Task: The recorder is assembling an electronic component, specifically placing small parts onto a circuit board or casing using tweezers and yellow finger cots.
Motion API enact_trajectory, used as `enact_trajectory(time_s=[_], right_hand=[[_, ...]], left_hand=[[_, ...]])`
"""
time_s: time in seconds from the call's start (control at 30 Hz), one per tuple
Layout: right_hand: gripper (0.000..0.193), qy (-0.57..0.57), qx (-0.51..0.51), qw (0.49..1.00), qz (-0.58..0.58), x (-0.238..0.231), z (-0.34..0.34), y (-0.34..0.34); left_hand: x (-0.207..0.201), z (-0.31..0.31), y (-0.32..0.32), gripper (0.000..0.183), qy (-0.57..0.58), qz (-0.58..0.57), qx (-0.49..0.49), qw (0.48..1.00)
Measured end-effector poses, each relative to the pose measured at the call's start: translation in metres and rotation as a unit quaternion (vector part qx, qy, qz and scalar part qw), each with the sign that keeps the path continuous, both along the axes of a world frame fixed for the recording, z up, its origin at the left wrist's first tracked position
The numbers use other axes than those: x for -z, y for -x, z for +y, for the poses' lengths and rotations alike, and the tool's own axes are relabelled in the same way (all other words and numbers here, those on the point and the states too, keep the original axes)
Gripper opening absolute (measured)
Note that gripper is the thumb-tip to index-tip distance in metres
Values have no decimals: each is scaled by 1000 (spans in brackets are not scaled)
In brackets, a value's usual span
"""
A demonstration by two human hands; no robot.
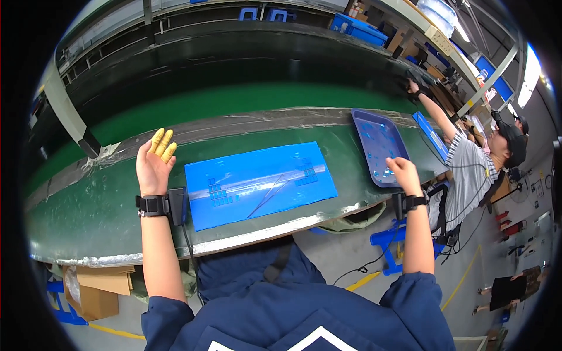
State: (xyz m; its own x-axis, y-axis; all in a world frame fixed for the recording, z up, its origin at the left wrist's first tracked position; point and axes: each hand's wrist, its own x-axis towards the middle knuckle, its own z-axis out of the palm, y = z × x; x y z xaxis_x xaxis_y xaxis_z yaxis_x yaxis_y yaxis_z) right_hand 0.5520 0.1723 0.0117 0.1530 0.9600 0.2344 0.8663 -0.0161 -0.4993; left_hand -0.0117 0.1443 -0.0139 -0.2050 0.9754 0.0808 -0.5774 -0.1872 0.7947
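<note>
My left hand (154, 162) is raised palm up beside the blue sheet, fingers spread and holding nothing. Yellow finger cots cover several of its fingertips. Over the right part of a dark blue tray (364, 133), my right hand (405, 174) has its thumb and fingertips pressed together; anything between them is too small to make out. Scattered in the tray are small shiny bluish pieces (377, 146). A flat blue sheet (249, 164) lies between my hands. It carries small rectangular pieces in a left group (218, 193) and a right group (305, 173), with thin dark tweezers (267, 196) lying diagonally between them.
The green worktable (88, 205) has a taped front edge. Behind it runs a dark green conveyor belt (234, 88). A metal post (67, 111) rises at the left. A co-worker (468, 169) reaches over the belt at right, near another blue sheet (430, 136). Cables hang from my wrist straps.
</note>
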Motion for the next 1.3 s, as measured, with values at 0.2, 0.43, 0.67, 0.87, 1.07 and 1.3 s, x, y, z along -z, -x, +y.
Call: enact_trajectory(time_s=[0.2, 0.43, 0.67, 0.87, 1.07, 1.3], right_hand=[[20, -113, -99, 988, -37, 23, -31, 48], [12, -188, -52, 980, -39, 22, -54, 23], [11, -232, 110, 966, 22, -38, -144, -21], [12, -245, 170, 954, -38, -77, -232, 9], [12, -248, 164, 953, -52, -71, -303, 36], [14, 108, -195, 943, 248, 59, -234, 122]], left_hand=[[-1, -2, -1, 45, -5, -3, 26, 1000], [4, 1, 3, 47, -11, -6, 29, 999], [17, 13, 35, 47, -38, -39, 78, 995], [30, 25, 75, 54, -42, -54, 150, 986], [29, 36, 81, 57, -26, -24, 176, 984], [28, 32, 69, 55, -22, -28, 133, 990]])
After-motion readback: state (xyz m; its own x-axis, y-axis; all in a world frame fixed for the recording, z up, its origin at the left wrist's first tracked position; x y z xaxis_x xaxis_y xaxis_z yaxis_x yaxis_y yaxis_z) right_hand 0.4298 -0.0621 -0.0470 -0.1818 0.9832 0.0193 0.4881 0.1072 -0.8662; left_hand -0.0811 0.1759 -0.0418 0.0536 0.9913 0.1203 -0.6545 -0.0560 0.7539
